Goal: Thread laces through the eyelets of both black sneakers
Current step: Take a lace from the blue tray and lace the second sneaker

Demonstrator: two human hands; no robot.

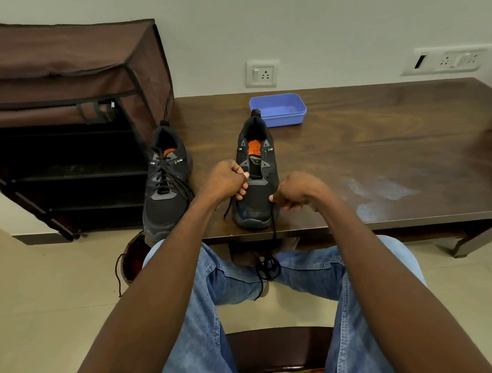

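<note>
Two black sneakers with orange insoles stand on the dark wooden table (383, 152), toes toward me. The left sneaker (166, 186) has a black lace threaded through its eyelets. The right sneaker (257, 173) shows bare eyelets along its tongue. My left hand (228, 180) pinches one end of a black lace (273, 237) at the shoe's left side. My right hand (298, 192) grips the other part of that lace at the shoe's right side. The rest of the lace hangs over the table's front edge and bunches between my knees.
A blue plastic tray (278, 110) sits behind the right sneaker. A brown fabric shoe rack (65, 112) stands left of the table. A brown shoe (134, 260) with a loose lace lies on the floor under the table's left corner. Wall sockets are behind.
</note>
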